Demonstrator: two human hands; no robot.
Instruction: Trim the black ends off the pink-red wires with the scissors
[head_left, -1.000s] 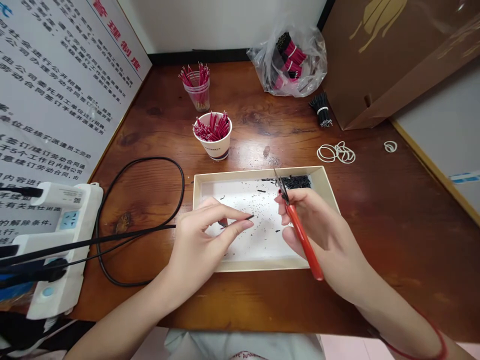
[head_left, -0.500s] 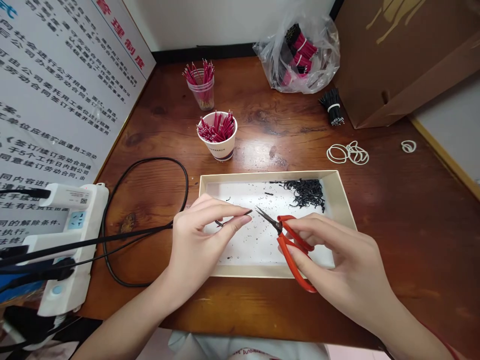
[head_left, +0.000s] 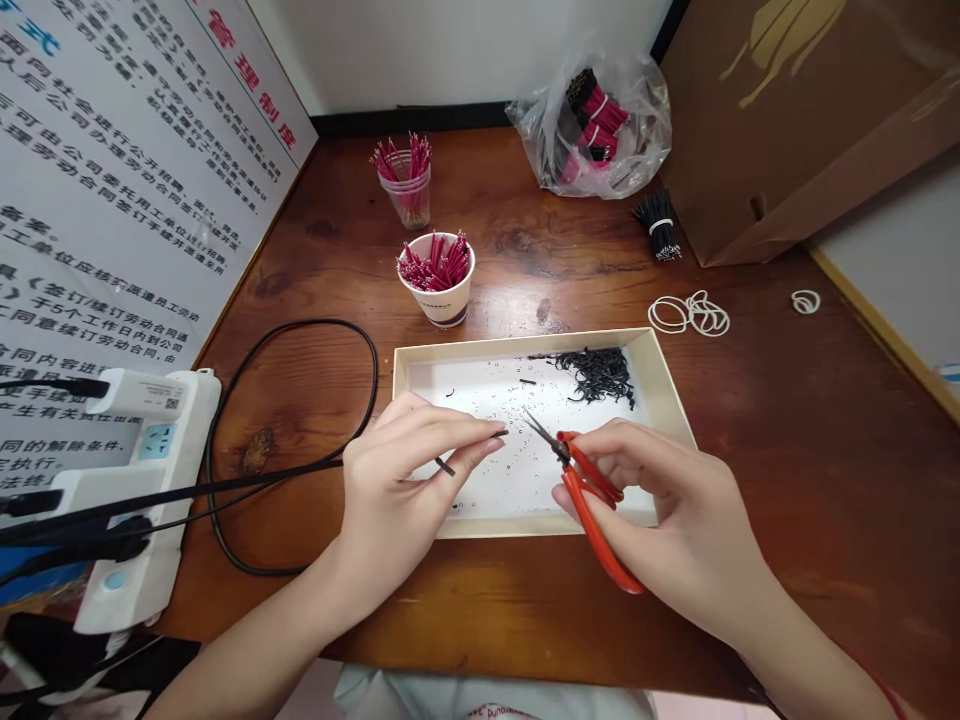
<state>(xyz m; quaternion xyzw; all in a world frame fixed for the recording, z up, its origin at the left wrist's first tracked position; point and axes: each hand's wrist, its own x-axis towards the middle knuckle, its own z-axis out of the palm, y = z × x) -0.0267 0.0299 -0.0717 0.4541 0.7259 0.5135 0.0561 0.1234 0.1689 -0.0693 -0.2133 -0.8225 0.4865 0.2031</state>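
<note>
My left hand (head_left: 409,480) pinches a short black wire piece (head_left: 480,445) between thumb and fingers, over the left part of a shallow white tray (head_left: 667,385). My right hand (head_left: 664,510) grips red-handled snips (head_left: 581,490), whose thin blades point up-left toward the wire's tip and stop just short of it. A heap of black wire offcuts (head_left: 600,372) lies in the tray's far right corner, with tiny scraps scattered across its floor.
A paper cup of red wires (head_left: 437,275) and a clear cup of red wires (head_left: 409,180) stand behind the tray. A plastic bag of wire bundles (head_left: 592,125), a black wire bundle (head_left: 656,225), rubber bands (head_left: 686,313), a brown box (head_left: 795,120). Power strip (head_left: 139,490) and black cable (head_left: 300,440) at left.
My right hand swung the snips down from upright so the blades now point left at the wire tip. My left hand kept its pinch in almost the same place.
</note>
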